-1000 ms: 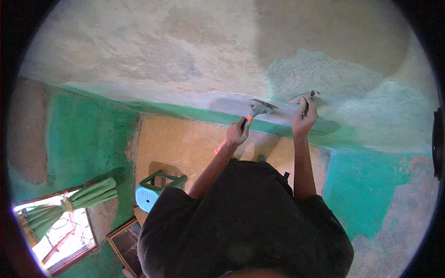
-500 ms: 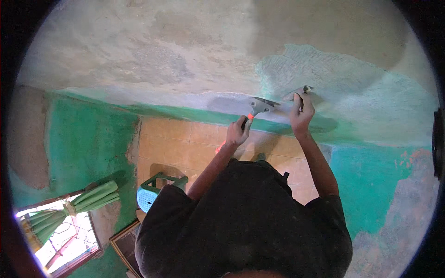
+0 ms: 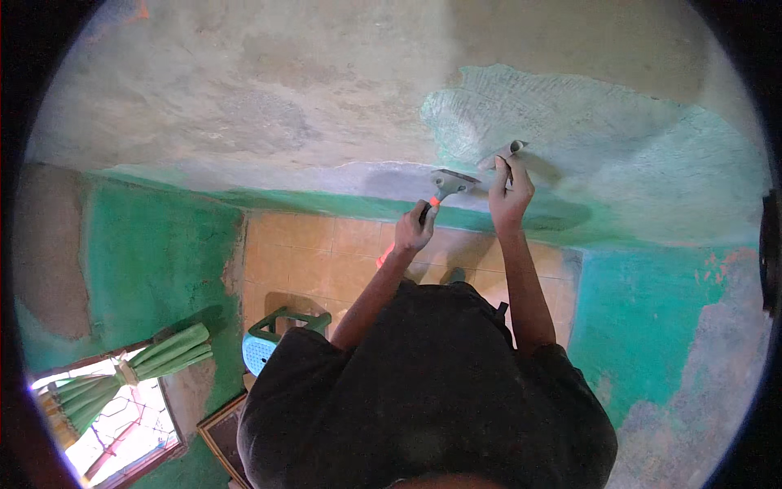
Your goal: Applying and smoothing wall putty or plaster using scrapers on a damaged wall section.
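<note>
My left hand is closed around the black handle of a wide scraper with a grey head and an orange collar, held at the lower band of the wall. To its right, my right hand grips a rolled grey sheet, perhaps sandpaper, against or just off the wall. Around it the wall shows a patch of scratched pale green paint among bare grey plaster, with a strip of green low down.
An orange tiled floor lies below. At lower left are a blue and dark green stool, a leaning framed picture and a barred window with a tied green curtain. Green side walls stand left and right.
My right hand and the rolled sheet have moved up and leftward along the wall. My left hand with the scraper has shifted slightly up and left.
</note>
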A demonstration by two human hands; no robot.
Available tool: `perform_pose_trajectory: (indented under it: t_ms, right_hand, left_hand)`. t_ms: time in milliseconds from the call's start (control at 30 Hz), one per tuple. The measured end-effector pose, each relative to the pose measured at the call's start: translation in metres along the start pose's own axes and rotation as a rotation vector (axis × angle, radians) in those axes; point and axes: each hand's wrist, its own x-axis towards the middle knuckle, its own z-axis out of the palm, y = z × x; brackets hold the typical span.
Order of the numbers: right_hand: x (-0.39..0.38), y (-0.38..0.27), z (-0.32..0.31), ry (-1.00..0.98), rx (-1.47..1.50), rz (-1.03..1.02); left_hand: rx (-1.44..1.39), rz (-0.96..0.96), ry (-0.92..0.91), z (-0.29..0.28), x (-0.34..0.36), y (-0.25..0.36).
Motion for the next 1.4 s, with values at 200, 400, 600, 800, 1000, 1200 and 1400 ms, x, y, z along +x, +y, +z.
perform_pose_trajectory:
  t_ms: [200, 400, 600, 800, 1000, 1200, 1400]
  right_hand:
    - [-0.007, 0.010, -0.002, 0.002, -0.068, -0.028]
    - [-0.043, 0.036, 0.007, -0.003, -0.150, 0.012]
    - [-0.070, 0.054, 0.019, -0.009, -0.172, 0.064]
    - [-0.060, 0.051, 0.005, 0.124, -0.261, 0.150]
    - [-0.028, 0.046, -0.021, 0.240, -0.289, 0.024]
    - [-0.022, 0.048, -0.027, 0.247, -0.268, 0.030]
    - [-0.018, 0.052, -0.027, 0.272, -0.260, -0.020]
  left_hand:
    - [-0.041, -0.007, -0.020, -0.002, 0.000, 0.013]
    - [0.040, -0.097, 0.073, -0.001, -0.017, -0.046]
    - [0.035, -0.018, -0.025, -0.005, 0.002, -0.013]
    - [0.027, 0.037, -0.051, -0.008, 0.002, -0.003]
    - [0.019, 0.024, -0.059, -0.007, -0.002, -0.003]
    - [0.014, 0.015, -0.043, -0.007, -0.002, 0.000]
    - [-0.012, -0.012, -0.033, -0.006, -0.002, 0.006]
